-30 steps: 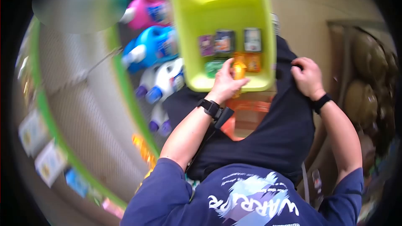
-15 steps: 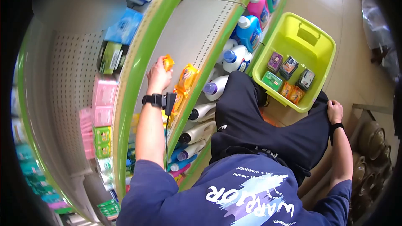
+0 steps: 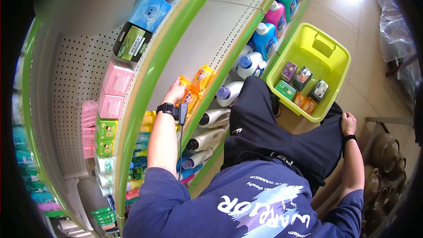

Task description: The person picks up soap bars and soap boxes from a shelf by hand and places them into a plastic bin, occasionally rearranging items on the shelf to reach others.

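Observation:
My left hand [image 3: 176, 92], wearing a black wristband, is closed on an orange soap packet [image 3: 184, 80] at the shelf surface. Its fingertips are partly hidden. Right beside it, more orange packets [image 3: 204, 78] lie along the shelf's front edge, one [image 3: 190, 99] close to my wrist. My right hand [image 3: 348, 123] rests on my right knee with curled fingers; nothing shows in it. Between my knees and the shelf stands a yellow-green basket [image 3: 339, 57] with several small packs in it, among them a green pack [image 3: 285, 89] and orange packets [image 3: 305, 103].
The green-edged shelf [image 3: 165, 57] runs along my left. On the level below stand detergent bottles [image 3: 264, 39] and white bottles [image 3: 229, 93]. Pink boxes [image 3: 118, 78] and a blue box [image 3: 150, 11] line the upper shelf. Brown pots [image 3: 383, 152] are stacked to my right.
My left hand has brought the orange soap packet down and toward the shelf's front edge, beside the other orange packets. My right hand has stayed on the knee.

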Demonstrator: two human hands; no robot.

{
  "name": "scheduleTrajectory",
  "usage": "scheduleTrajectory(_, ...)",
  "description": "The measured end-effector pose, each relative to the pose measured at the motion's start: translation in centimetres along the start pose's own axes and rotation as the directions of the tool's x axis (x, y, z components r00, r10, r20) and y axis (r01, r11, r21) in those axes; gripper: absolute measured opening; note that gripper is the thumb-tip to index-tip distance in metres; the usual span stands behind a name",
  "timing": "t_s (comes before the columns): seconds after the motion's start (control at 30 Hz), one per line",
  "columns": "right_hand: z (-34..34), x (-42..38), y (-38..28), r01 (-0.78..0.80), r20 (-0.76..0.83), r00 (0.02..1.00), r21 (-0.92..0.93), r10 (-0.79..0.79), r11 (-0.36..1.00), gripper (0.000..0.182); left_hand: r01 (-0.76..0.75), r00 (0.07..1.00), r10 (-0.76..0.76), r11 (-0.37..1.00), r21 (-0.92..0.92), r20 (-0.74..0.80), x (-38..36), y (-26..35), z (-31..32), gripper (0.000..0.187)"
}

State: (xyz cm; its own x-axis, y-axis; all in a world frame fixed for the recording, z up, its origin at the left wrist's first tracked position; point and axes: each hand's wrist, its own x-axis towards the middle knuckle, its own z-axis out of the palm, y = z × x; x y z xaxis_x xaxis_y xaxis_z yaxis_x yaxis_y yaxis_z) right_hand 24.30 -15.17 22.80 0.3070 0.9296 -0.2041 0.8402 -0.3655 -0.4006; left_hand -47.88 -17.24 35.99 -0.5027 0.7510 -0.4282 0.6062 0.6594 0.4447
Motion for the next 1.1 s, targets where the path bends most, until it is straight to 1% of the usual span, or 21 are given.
scheduleTrajectory(0.17,0.3,0.9,0.6,0.018,0.007,1.000,-0.008,-0.018,1.000,0.038,-0.053,0.998,0.053,0.999,-0.004,-0.040,-1.0,-1.0,0.8,0.064)
scheduleTrajectory(0.33,0.4,1.1,1.3,0.003,0.011,1.000,-0.007,-0.003,1.000,0.039,0.002,0.957,0.098,0.940,0.342,-0.273,-3.1,2.0,1.0,0.053)
scheduleTrajectory(0.4,-0.4,0.4,0.8,0.004,0.038,0.999,0.067,-0.007,0.998,0.041,-0.096,0.847,0.322,0.875,0.474,-0.422,-4.1,4.4,1.0,0.044)
scheduleTrajectory(0.43,-0.9,0.1,0.3,-0.022,0.050,0.999,0.071,0.019,0.997,0.042,-0.297,0.700,0.519,0.836,0.462,-0.490,-3.5,4.5,1.7,0.038)
scheduleTrajectory(0.47,-1.3,0.1,0.3,-0.008,0.080,0.997,0.050,0.004,0.999,0.043,-0.474,0.574,0.649,0.761,0.444,-0.500,-5.6,8.4,2.8,0.034)
scheduleTrajectory(0.5,-1.7,0.0,0.0,-0.052,0.083,0.995,0.084,0.045,0.995,0.042,-0.614,0.527,0.701,0.705,0.356,-0.480,-7.9,12.6,4.4,0.032)
scheduleTrajectory(0.53,-1.2,0.0,0.4,-0.033,0.033,0.999,0.121,0.029,0.992,0.041,-0.688,0.481,0.786,0.613,0.390,-0.387,-9.9,16.3,6.2,0.032)
scheduleTrajectory(0.57,-1.7,-0.1,0.2,-0.077,0.065,0.996,0.127,0.069,0.989,0.040,-0.772,0.419,0.861,0.505,0.386,-0.289,-11.0,19.1,8.6,0.030)
scheduleTrajectory(0.6,-1.7,0.2,0.3,-0.123,0.107,0.988,0.101,0.112,0.987,0.039,-0.873,0.368,0.914,0.403,0.275,-0.173,-11.9,21.9,11.6,0.029)
scheduleTrajectory(0.63,-1.4,0.3,0.7,-0.142,0.090,0.987,0.110,0.132,0.984,0.038,-0.941,0.296,0.952,0.304,0.151,-0.073,-12.7,24.2,14.6,0.028)
scheduleTrajectory(0.7,-1.0,0.5,1.1,-0.157,0.083,0.986,0.133,0.147,0.979,0.038,-0.930,0.319,0.931,0.343,-0.132,0.177,-12.1,27.1,22.4,0.026)
scheduleTrajectory(0.73,-0.9,0.5,1.2,-0.160,0.085,0.985,0.139,0.149,0.977,0.037,-0.893,0.354,0.879,0.419,-0.163,0.319,-10.8,27.3,26.9,0.027)
scheduleTrajectory(0.77,-0.8,0.7,1.4,-0.163,0.092,0.984,0.146,0.150,0.976,0.037,-0.850,0.378,0.804,0.498,-0.173,0.459,-9.3,27.2,31.7,0.027)
scheduleTrajectory(0.8,-0.8,0.8,1.4,-0.162,0.090,0.985,0.160,0.149,0.974,0.036,-0.768,0.451,0.652,0.631,-0.107,0.609,-8.0,27.6,36.0,0.028)
scheduleTrajectory(0.83,-0.8,0.8,1.4,-0.163,0.088,0.985,0.174,0.149,0.971,0.036,-0.678,0.496,0.466,0.735,-0.009,0.732,-6.8,27.9,40.0,0.030)
scheduleTrajectory(0.9,-0.4,0.8,1.6,-0.166,0.048,0.986,0.232,0.159,0.958,0.031,-0.602,0.570,0.352,0.794,0.085,0.742,-4.0,26.5,47.5,0.034)
scheduleTrajectory(0.93,-0.3,0.8,1.5,-0.152,0.029,0.988,0.252,0.150,0.956,0.028,-0.611,0.542,0.334,0.787,0.088,0.771,-3.0,25.7,50.2,0.034)
scheduleTrajectory(0.97,-0.4,0.9,1.5,-0.134,0.011,0.991,0.268,0.136,0.954,0.025,-0.618,0.574,0.303,0.769,0.160,0.761,-2.0,25.0,52.7,0.035)
scheduleTrajectory(1.0,-0.4,1.0,1.5,-0.118,-0.013,0.992,0.284,0.127,0.952,0.023,-0.621,0.607,0.274,0.750,0.229,0.746,-1.6,24.8,54.6,0.035)
scheduleTrajectory(1.03,-0.5,1.2,1.5,-0.097,-0.033,0.993,0.300,0.112,0.949,0.021,-0.580,0.650,0.192,0.751,0.317,0.735,-1.1,24.6,56.3,0.040)
scheduleTrajectory(1.1,-1.0,1.8,1.6,-0.084,0.000,0.996,0.321,0.089,0.943,0.019,-0.498,0.682,0.117,0.797,0.341,0.721,-1.3,24.8,58.4,0.044)
